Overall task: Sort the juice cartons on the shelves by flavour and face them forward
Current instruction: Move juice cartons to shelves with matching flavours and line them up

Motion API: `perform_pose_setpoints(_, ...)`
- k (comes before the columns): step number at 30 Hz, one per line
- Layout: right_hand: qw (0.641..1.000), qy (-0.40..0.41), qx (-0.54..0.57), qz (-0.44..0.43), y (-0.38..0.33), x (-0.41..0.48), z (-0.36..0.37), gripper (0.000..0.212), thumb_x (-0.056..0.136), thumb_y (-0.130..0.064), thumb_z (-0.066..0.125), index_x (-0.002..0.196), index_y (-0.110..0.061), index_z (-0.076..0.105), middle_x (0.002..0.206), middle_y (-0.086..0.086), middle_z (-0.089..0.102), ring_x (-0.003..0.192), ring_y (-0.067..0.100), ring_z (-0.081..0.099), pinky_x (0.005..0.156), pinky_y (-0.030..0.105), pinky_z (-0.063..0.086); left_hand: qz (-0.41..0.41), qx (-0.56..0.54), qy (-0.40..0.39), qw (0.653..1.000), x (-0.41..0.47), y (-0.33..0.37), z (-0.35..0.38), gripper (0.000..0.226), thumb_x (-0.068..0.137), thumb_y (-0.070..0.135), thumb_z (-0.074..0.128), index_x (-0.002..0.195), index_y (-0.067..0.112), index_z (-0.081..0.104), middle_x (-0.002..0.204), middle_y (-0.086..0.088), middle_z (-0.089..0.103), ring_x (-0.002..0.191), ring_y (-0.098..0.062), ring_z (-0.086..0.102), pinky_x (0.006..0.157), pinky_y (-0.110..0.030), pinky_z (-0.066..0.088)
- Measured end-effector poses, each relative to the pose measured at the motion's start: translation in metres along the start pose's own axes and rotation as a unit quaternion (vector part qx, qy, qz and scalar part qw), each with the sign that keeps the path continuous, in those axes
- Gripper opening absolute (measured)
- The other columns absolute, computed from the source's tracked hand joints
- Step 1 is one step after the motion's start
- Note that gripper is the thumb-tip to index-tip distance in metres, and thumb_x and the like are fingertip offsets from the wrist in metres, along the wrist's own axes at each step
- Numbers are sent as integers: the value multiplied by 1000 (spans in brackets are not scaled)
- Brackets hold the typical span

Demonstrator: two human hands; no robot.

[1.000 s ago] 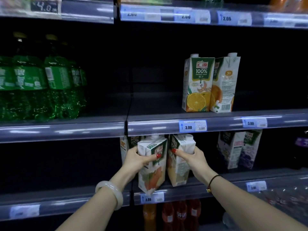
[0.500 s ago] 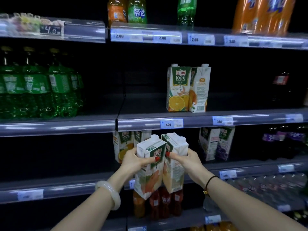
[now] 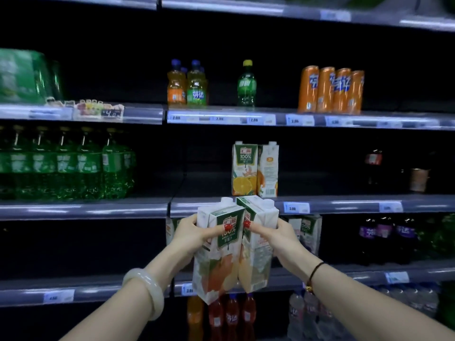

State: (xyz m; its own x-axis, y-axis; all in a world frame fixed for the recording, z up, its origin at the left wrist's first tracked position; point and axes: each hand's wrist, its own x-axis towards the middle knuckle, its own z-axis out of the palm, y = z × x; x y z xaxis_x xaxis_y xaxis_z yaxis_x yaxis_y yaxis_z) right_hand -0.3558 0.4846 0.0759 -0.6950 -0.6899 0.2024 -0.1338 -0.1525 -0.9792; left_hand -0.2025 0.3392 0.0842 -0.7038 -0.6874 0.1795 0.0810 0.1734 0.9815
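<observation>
Grey metal shelves (image 3: pixel 98 207) ran right across, with big green bottles (image 3: pixel 66 163) on the left and orange cans (image 3: pixel 330 89) higher up. Two orange juice cartons (image 3: pixel 245 168) stood on the middle shelf, the front one reading "100%". Just in front of that shelf's edge, off any shelf, the left hand (image 3: pixel 192 232) gripped the left carton (image 3: pixel 216 254), marked "100% APPLE JUICE". The right hand (image 3: pixel 273 235) gripped the right carton (image 3: pixel 258 242). The two touched side by side, thumbs curled over the fronts. Price tags (image 3: pixel 176 117) said "2.00".
</observation>
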Motion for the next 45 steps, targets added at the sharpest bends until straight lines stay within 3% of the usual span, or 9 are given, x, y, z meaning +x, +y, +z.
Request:
perform_pose_setpoints(6, 999, -10, 6, -30, -50, 5, -1, 36, 68, -31, 82, 100, -22, 69, 91, -1, 76, 83, 17, 72, 65, 32, 53, 54, -9, 7, 998, -1, 55, 0, 48, 59, 25, 86, 101, 11, 68, 89, -6, 76, 80, -25, 74, 76, -43, 59)
perform_pose_setpoints(11, 998, -33, 6, -60, -76, 18, 5, 40, 70, -29, 81, 106, -18, 66, 90, 0, 76, 80, 16, 73, 60, 29, 52, 81, -11, 26, 996, 2, 80, -11, 41, 60, 23, 86, 95, 10, 68, 86, -9, 76, 78, -29, 73, 76, -47, 58)
perform_pose_setpoints(16, 996, -58, 5, -63, -86, 26, 27, 42, 70, -32, 79, 106, -16, 65, 94, 4, 75, 86, 20, 72, 68, 34, 54, 93, -28, 44, 994, -11, 94, -29, 70, 38, 38, 85, 99, 8, 69, 85, -10, 76, 76, -28, 74, 60, -34, 58)
perform_pose_setpoints(22, 994, -93, 12, -60, -85, 28, 85, 39, 66, -36, 81, 97, -17, 69, 89, 1, 75, 83, 16, 70, 64, 30, 50, 94, -15, 121, 988, -36, 92, -78, 34, 69, 19, 82, 98, 5, 70, 91, -13, 75, 88, -33, 71, 83, -51, 56)
perform_pose_setpoints(30, 981, -180, 21, -65, -80, 6, 212, 45, 58, -46, 82, 93, -20, 71, 88, -1, 76, 86, 19, 70, 68, 31, 50, 72, -8, 187, 980, -87, 84, -192, 42, 68, 23, 82, 103, 5, 68, 93, -12, 75, 87, -28, 73, 82, -45, 57)
perform_pose_setpoints(33, 975, -210, 38, -60, -79, -4, 274, 41, 62, -41, 82, 94, -18, 72, 88, -1, 76, 83, 15, 71, 66, 29, 50, 74, 9, 216, 973, -108, 82, -247, 56, 56, 34, 84, 102, 5, 68, 92, -10, 76, 86, -26, 73, 74, -37, 59)
perform_pose_setpoints(36, 969, -232, 57, -54, -80, -14, 342, 33, 67, -36, 81, 92, -17, 72, 88, -1, 76, 79, 11, 68, 58, 23, 42, 79, 35, 252, 964, -125, 81, -311, 45, 64, 28, 83, 102, 7, 69, 90, -7, 76, 84, -22, 73, 62, -28, 57)
perform_pose_setpoints(40, 959, -270, 76, -44, -77, -29, 435, 35, 66, -39, 81, 92, -18, 71, 87, -3, 75, 80, 11, 67, 57, 23, 40, 73, 73, 296, 950, -152, 82, -394, 42, 61, 31, 84, 96, 11, 70, 89, -4, 77, 84, -21, 73, 74, -36, 57)
perform_pose_setpoints(45, 939, -330, 87, -32, -72, -44, 544, 37, 64, -43, 81, 92, -22, 71, 86, -7, 76, 74, 6, 70, 52, 20, 44, 58, 86, 356, 929, -187, 77, -487, 44, 58, 34, 86, 93, 11, 71, 88, -6, 77, 83, -23, 73, 71, -36, 58)
